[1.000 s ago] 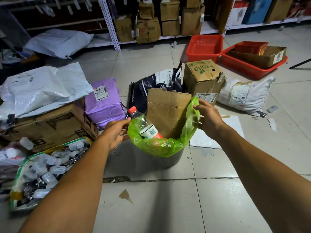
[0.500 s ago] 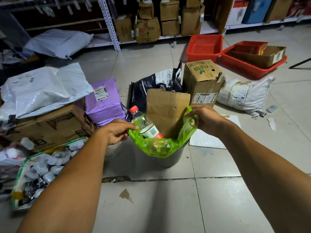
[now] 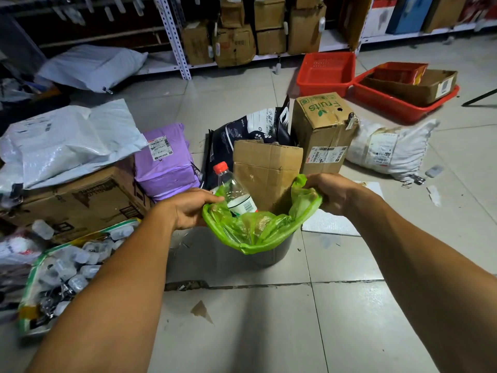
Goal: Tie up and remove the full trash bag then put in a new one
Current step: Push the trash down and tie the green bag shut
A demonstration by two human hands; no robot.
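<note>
Green trash bag [image 3: 258, 232] sits in a dark bin [image 3: 271, 254] on the tiled floor [image 3: 242, 332], mid-scene. A clear bottle [image 3: 234, 189] and a cardboard piece [image 3: 266, 170] stick out of it. Left hand [image 3: 188, 208] holds the bag's left rim; finger curl hidden. Right hand [image 3: 330, 192] grips the bunched right rim. Purple parcel [image 3: 166, 162] lies far left, "Fruits" box [image 3: 322, 130] beyond.

A parcel storeroom: metal shelving [image 3: 172, 41] stacked with cartons [image 3: 234, 44], labelled mailers [image 3: 164, 160] on the floor.
</note>
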